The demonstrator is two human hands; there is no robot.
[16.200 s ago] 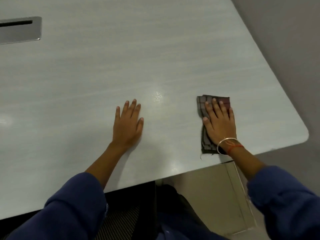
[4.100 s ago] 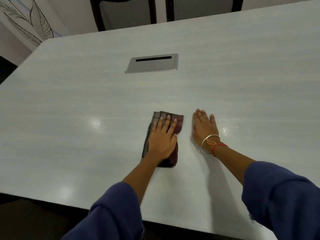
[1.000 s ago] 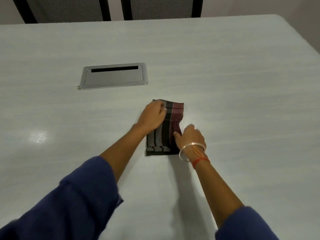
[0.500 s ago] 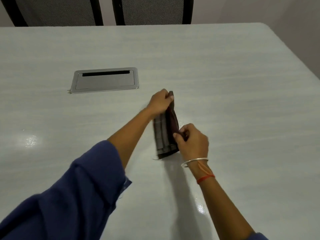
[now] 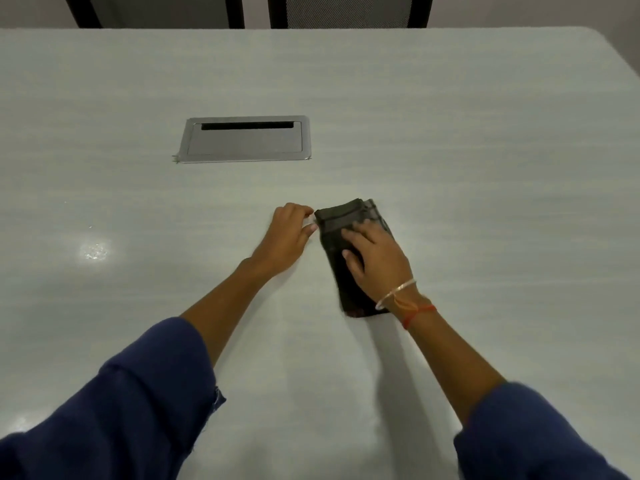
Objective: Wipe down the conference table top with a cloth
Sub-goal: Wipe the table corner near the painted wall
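right hand (image 5: 375, 258) flat, fingers straight, pressing folded dark cloth (image 5: 334, 233) onto counter (image 5: 485, 202) | cloth under right palm | left hand (image 5: 287, 240) just left of cloth, fingers curled at its corner; grip unclear

Soft dim overhead light, glare patch on table top (image 5: 93, 251), slight blur.

The right hand (image 5: 375, 261) covers the middle of the dark folded cloth (image 5: 337, 233); the cloth's end at 6 o'clock is smeared by blur. Whether the left hand's (image 5: 287, 240) curled fingers (image 5: 306, 213) touch the cloth's corner cannot be told. At 12 o'clock, two chair backs (image 5: 349, 10) are cut off by the top edge. The worktop (image 5: 450, 150) runs out of view at 3, 6 and 9 o'clock.
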